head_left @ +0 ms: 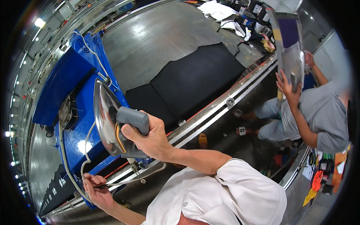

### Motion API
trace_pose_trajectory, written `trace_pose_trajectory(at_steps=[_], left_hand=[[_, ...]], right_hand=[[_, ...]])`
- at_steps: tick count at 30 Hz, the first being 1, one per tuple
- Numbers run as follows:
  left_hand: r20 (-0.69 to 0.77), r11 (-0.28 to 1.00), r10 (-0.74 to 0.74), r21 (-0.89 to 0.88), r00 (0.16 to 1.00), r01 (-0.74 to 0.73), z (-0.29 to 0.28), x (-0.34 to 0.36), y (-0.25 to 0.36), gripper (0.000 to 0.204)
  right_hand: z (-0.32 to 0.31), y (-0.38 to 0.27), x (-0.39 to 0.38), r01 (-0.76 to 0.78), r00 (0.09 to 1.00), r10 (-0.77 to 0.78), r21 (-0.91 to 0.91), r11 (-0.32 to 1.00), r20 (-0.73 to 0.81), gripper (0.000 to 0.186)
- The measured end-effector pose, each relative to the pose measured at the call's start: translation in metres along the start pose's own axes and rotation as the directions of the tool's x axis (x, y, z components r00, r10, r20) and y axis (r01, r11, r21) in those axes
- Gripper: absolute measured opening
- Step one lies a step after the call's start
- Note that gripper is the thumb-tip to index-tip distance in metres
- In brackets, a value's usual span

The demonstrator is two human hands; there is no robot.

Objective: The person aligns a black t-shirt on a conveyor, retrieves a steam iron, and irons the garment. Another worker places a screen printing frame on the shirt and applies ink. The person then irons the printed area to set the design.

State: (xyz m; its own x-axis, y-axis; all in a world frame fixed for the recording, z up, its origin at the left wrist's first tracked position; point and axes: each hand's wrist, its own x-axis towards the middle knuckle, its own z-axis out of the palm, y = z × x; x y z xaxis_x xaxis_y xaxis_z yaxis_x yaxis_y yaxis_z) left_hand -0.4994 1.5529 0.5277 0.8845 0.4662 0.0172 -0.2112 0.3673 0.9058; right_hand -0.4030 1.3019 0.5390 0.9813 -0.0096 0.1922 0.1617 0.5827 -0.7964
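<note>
My right hand is wrapped round the grey handle of an iron with a shiny chrome body, tilted on its side in the air. Below it to the left, my left hand pinches a pale cord, with a short dark piece at the fingers. That cord loops up near the iron's rear end. Just beyond the iron stands a blue machine with a round fan; a pale hose or cable bends down its side toward my left hand.
Black fabric lies on the long grey table, edged by a metal rail. Tubs, tape rolls and white cloth crowd the far right end. On the right, a person in grey holds a framed screen.
</note>
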Motion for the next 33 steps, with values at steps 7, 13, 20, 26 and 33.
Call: trace_pose_trajectory(at_steps=[7, 13, 20, 26, 33], left_hand=[[0.063, 0.979, -0.122, 0.174, 0.991, 0.109, -0.043, 0.023, -0.011, 0.022], [0.107, 0.834, -0.039, 0.551, 0.993, -0.027, -0.061, 0.031, -0.018, 0.022], [0.075, 0.836, -0.031, 0.549, 0.997, -0.015, -0.071, 0.034, -0.023, 0.017], [0.081, 0.842, -0.032, 0.540, 0.996, -0.017, -0.074, 0.033, -0.028, 0.020], [0.087, 0.826, -0.023, 0.563, 0.996, -0.030, -0.069, 0.033, -0.023, 0.021]], right_hand=[[0.035, 0.019, -0.021, 0.035, 0.999, -0.039, -0.130, 0.991, -0.035, 0.036], [0.057, 0.028, -0.018, 0.138, 0.989, -0.147, -0.204, 0.969, -0.033, 0.036], [0.065, 0.036, -0.018, 0.181, 0.983, -0.185, -0.247, 0.952, 0.011, 0.037], [0.067, 0.034, -0.020, 0.177, 0.983, -0.181, -0.256, 0.950, 0.010, 0.038], [0.068, 0.029, -0.022, 0.109, 0.994, -0.108, -0.239, 0.965, 0.015, 0.039]])
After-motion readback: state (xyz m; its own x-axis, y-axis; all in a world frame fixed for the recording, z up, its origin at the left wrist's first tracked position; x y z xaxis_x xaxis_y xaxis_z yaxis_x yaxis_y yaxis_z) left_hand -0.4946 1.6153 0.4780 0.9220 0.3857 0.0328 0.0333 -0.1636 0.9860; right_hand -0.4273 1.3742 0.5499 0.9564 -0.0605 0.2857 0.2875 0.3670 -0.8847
